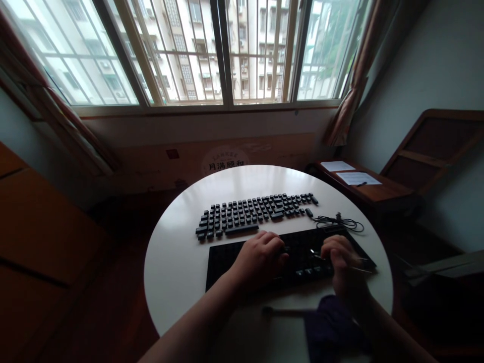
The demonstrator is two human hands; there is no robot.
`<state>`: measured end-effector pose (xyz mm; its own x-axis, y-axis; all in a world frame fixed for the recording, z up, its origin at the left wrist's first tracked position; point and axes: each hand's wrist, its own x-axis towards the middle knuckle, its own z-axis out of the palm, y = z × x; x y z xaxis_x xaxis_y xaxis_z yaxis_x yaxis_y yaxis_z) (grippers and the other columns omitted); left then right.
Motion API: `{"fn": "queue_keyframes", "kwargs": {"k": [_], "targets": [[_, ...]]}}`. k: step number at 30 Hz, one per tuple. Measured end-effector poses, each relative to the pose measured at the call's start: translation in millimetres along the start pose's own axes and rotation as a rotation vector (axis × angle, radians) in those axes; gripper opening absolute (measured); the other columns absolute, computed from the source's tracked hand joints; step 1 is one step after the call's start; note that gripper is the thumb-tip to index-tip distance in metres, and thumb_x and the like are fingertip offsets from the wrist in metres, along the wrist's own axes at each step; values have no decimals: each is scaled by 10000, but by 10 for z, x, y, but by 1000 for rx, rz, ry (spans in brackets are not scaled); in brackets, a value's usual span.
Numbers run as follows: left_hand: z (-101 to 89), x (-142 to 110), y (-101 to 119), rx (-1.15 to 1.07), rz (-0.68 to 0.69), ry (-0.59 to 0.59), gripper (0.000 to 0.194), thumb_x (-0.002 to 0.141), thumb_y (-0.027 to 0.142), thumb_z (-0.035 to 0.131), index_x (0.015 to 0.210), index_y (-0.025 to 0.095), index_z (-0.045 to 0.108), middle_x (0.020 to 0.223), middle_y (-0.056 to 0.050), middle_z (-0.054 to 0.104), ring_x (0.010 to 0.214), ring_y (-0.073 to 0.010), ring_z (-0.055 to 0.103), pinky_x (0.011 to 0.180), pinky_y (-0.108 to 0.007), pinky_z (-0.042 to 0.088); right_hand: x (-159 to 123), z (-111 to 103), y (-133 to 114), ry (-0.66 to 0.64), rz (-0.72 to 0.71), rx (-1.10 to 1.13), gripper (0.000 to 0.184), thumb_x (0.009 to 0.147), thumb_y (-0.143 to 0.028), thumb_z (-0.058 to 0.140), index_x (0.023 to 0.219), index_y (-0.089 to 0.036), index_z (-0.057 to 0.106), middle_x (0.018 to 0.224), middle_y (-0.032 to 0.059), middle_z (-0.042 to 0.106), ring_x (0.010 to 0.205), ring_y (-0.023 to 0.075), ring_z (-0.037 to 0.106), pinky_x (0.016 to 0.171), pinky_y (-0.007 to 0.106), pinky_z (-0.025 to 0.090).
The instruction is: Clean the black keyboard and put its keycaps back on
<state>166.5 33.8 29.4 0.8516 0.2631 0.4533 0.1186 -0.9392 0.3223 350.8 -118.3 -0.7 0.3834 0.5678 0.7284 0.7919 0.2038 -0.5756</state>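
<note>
A black keyboard (225, 254), most of its keycaps off, lies across the front of a round white table (170, 272). My left hand (260, 254) rests over its middle with the fingers curled together; a small dark piece shows at the fingertips, too dim to name. Closed around a thin, shiny metal tool is my right hand (342, 262), over the keyboard's right part. The metal tool (314, 253) points left toward the keys. A few keycaps (313, 271) sit along the keyboard's near edge. Behind it, loose black keycaps (242, 214) stand in rows.
A coiled black cable (338, 222) lies at the keyboard's upper right. Near me are a dark purple cloth (328, 327) and a brush-like tool (285, 311). Papers (357, 178) and a pen lie on a wooden chair (397, 186) to the right. Barred windows face me.
</note>
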Motion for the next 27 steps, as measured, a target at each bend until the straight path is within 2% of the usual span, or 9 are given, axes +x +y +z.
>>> {"fn": "queue_keyframes", "kwargs": {"k": [2, 4, 6, 8, 11, 13, 18, 22, 27], "targets": [[2, -10, -16, -14, -7, -2, 101, 923, 280, 587, 974, 199, 619, 1043, -79, 693, 950, -221, 622, 829, -356, 532, 33, -2, -33, -32, -105, -44, 267, 954, -205, 411, 743, -223, 572, 924, 76, 615, 904, 252, 572, 798, 409, 465], [10, -20, -35, -30, -11, 1, 104, 927, 277, 583, 986, 201, 620, 1033, -75, 690, 944, -215, 624, 836, -353, 530, 40, 21, -59, -106, -159, -28, 183, 941, -169, 456, 857, -222, 609, 1039, 93, 632, 972, 253, 598, 847, 409, 496], [20, -29, -53, -43, -14, 4, 107, 924, 272, 589, 996, 201, 622, 1032, -72, 688, 938, -212, 626, 836, -350, 528, 21, 65, -60, -218, -205, 27, 211, 931, -116, 469, 1006, -226, 633, 1040, 89, 644, 928, 221, 635, 805, 352, 538], [25, -34, -64, -59, -14, 2, 110, 919, 275, 601, 996, 201, 626, 1037, -70, 686, 935, -212, 629, 830, -344, 526, -13, 116, -42, -316, -238, 69, 329, 925, -69, 450, 1142, -236, 633, 989, 75, 657, 843, 191, 655, 735, 300, 557], [21, -34, -64, -84, -12, -3, 117, 919, 284, 609, 993, 197, 633, 1039, -69, 686, 929, -210, 634, 812, -332, 524, -54, 163, -20, -370, -256, 72, 415, 928, -48, 429, 1250, -236, 611, 963, 72, 661, 775, 172, 661, 687, 279, 564], [11, -33, -56, -86, -16, -13, 114, 912, 278, 615, 988, 196, 637, 1027, -65, 685, 910, -207, 637, 792, -324, 522, -61, 168, -31, -364, -263, 27, 376, 936, -79, 467, 1241, -232, 625, 975, 78, 661, 761, 168, 669, 672, 274, 569], [-20, -37, -35, -63, -20, -44, 120, 878, 280, 650, 968, 202, 652, 998, -57, 681, 872, -199, 638, 762, -310, 520, -28, 169, -115, -295, -272, -91, 214, 925, -153, 577, 1053, -244, 722, 1052, 92, 703, 851, 195, 721, 718, 282, 603], [-37, -40, -28, -62, -15, -46, 123, 888, 276, 643, 983, 200, 658, 985, -54, 684, 874, -197, 643, 755, -301, 520, 1, 184, -163, -334, -279, -74, 194, 920, -153, 591, 1019, -245, 730, 1136, 96, 723, 942, 218, 732, 779, 304, 619], [-39, -38, -19, -74, -13, -73, 136, 886, 271, 660, 997, 192, 669, 969, -53, 698, 849, -194, 655, 738, -287, 519, 35, 171, -203, -345, -276, -29, 171, 929, -146, 581, 983, -230, 720, 1086, 96, 745, 925, 213, 741, 769, 293, 618]]}}
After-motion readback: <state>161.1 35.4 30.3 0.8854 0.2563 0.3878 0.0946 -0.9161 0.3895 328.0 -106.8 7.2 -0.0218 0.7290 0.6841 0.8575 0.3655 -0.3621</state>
